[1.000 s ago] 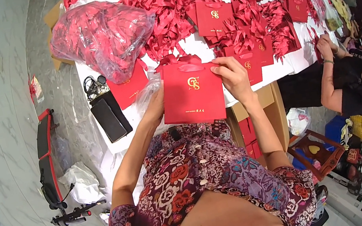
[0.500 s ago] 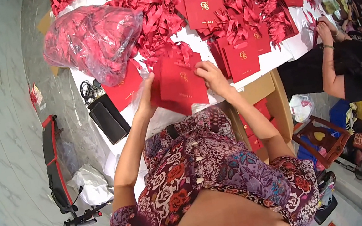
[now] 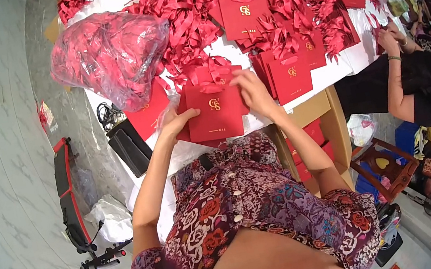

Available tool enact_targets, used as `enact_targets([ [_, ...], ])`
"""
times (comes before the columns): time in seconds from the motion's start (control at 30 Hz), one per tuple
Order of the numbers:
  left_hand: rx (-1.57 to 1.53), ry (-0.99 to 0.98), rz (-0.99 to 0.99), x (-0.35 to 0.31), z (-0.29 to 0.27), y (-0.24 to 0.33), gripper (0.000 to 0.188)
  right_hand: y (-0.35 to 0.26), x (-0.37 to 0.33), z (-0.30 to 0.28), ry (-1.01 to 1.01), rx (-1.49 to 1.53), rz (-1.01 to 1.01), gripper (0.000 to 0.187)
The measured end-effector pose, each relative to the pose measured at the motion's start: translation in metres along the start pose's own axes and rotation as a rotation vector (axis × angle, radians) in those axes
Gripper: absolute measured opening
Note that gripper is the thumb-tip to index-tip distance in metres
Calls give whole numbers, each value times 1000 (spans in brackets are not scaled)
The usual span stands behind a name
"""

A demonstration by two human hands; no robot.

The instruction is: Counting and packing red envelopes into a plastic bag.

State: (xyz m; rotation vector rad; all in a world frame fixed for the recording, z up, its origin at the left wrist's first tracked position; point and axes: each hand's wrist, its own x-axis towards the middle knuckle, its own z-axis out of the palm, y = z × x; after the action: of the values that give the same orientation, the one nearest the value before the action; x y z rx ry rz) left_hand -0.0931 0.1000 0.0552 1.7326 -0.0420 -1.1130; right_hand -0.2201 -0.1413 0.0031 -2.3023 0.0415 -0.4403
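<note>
At twelve o'clock, the left hand [image 3: 172, 126] is pinching one gold-lettered red bag [image 3: 216, 121]; the right hand [image 3: 256, 94] is appearing half-curled, grip unclear.

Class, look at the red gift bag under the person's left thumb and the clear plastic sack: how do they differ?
Shape: the red gift bag is flat and straight-edged; the clear plastic sack bulges and wrinkles.
Size: the gift bag is smaller than the sack.
Surface: the gift bag is opaque with gold print; the sack is see-through.
Pose: the left hand holds the gift bag; the sack lies untouched.
Shared: both show red.
</note>
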Motion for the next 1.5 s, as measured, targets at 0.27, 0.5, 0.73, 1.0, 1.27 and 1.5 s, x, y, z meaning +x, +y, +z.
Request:
enact_targets([
  [0.27,71,41,-4,-2,4,9,76,47,5,55,108,863,744,62],
  [0.5,-66,-54,43,-1,9,11,68,14,15,53,-46,1177,852,64],
  [0.73,-276,21,36,-10,11,-7,53,-28,16,18,-84,938,586,48],
  [1.0,-855,-142,215,-22,9,-21,50,-51,-25,-31,243,953,587,56],
  [1.27,-1075,-267,226,10,51,-26,52,-65,-27,6,311,1380,594,66],
  [1.5,-791,-174,395,32,67,-19,57,-55,16,1,462,1406,542,53],
])
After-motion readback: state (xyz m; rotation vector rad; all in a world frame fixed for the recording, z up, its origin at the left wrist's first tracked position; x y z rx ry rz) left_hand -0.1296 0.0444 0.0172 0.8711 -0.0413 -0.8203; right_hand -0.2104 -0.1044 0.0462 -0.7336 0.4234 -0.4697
